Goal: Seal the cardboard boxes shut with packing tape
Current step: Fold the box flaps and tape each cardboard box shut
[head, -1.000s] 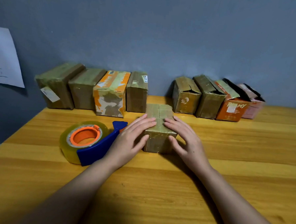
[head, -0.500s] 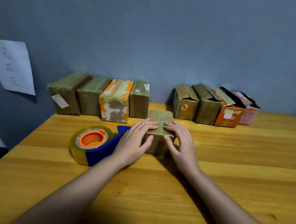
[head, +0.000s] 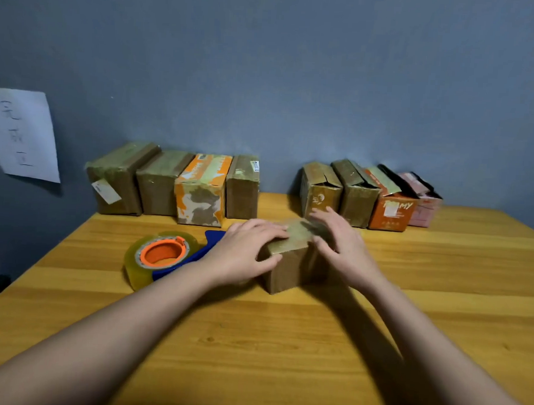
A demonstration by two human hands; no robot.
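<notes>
Between both grips on the tabletop [head: 283,342], the small cardboard box [head: 287,265] is being pressed flat-fingered by the released left hand [head: 241,256] and right hand [head: 340,246], seemingly smoothing tape, so next calls for the tape dispenser [head: 164,255] just left.

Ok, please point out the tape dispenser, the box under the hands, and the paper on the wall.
tape dispenser [head: 161,252]: head view, on the orange core of the roll.
box under the hands [head: 285,273]: head view, on its bare front face.
paper on the wall [head: 20,133]: head view, on the sheet's middle.
</notes>
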